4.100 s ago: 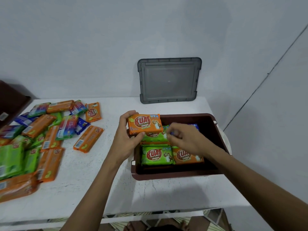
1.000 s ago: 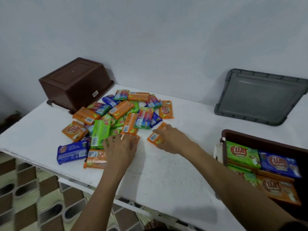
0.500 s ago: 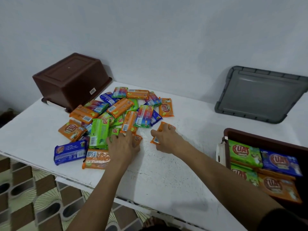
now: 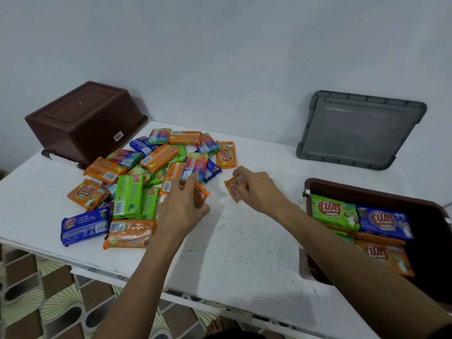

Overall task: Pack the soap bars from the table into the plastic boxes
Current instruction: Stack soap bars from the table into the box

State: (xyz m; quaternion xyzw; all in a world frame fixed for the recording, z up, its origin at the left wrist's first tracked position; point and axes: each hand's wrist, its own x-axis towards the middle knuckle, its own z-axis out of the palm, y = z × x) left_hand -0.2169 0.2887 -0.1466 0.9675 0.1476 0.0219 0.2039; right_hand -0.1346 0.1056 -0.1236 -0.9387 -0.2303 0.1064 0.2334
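A pile of wrapped soap bars (image 4: 137,182) in orange, green and blue lies on the left half of the white table (image 4: 244,245). My left hand (image 4: 182,209) grips one orange soap bar (image 4: 200,195) lifted at the pile's right edge. My right hand (image 4: 256,189) holds a second orange soap bar (image 4: 232,188) just off the table, right of the pile. At the right edge stands an open brown plastic box (image 4: 367,190) with green, blue and orange bars laid inside.
An upturned brown plastic box (image 4: 83,121) sits at the back left, touching the pile. A grey lid (image 4: 359,129) leans against the wall at the back right. The table's front edge runs below my forearms, with patterned floor tiles (image 4: 49,302) underneath.
The view has swung from the box to the pile. Both hands, flat on bars half a second ago, have closed and lifted one orange bar each.
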